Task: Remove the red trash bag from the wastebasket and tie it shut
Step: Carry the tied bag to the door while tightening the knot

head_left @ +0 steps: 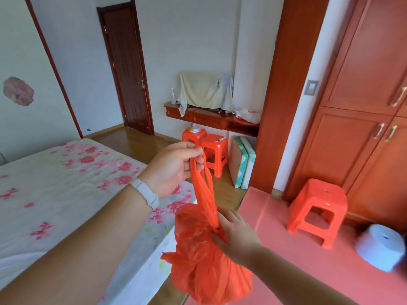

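Red thin plastic, the trash bag hangs in the air beside the bed, its handles pinched high by the left hand while the right hand grips its neck, so the tying seems in progress and the next move probably needs a firm pull.

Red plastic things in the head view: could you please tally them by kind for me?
Red plastic stools: 3 (one near the wardrobe, two under the shelf)
Red trash bag: 1, held by both hands
Total: 4
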{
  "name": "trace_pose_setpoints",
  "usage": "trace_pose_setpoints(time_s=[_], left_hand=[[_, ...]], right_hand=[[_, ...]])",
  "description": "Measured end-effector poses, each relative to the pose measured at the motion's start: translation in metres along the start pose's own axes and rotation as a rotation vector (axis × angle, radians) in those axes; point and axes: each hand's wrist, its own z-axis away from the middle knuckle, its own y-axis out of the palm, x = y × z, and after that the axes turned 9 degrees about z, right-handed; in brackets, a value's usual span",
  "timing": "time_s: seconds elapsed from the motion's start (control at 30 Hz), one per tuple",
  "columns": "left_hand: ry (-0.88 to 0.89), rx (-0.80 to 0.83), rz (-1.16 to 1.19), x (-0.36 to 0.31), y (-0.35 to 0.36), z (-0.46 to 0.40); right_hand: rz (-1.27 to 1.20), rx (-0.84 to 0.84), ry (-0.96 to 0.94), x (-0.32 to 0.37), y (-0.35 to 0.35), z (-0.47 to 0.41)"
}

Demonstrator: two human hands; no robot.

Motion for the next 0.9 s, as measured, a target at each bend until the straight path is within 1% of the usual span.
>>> trace_pose_setpoints(time_s=[0.17,0.27,0.37,0.47,0.57,0.77,0.9], left_hand=[[-0.042,0.088,0.034,0.007,0.003,-0.089],[-0.049,0.143,0.057,0.008,0.014,-0.137],[-0.070,0.184,0.072,0.015,0.031,-0.179],[-0.088,0.237,0.078,0.026,0.054,-0.220],[-0.100,0.256,0.062,0.043,0.078,-0.261],[-0.132,0.224,-0.005,0.086,0.134,-0.349],[-0.140,0.204,-0.042,0.098,0.179,-0.408]], right_hand=[[0.100,0.051,0.130,-0.056,-0.002,-0.053],[0.115,0.014,0.218,-0.088,-0.006,-0.078],[0.132,-0.013,0.283,-0.122,-0.011,-0.088],[0.133,-0.004,0.326,-0.158,-0.016,-0.098],[0.135,0.003,0.376,-0.202,-0.014,-0.109],[0.155,0.034,0.376,-0.307,-0.001,-0.138],[0.134,0.034,0.346,-0.379,-0.009,-0.166]])
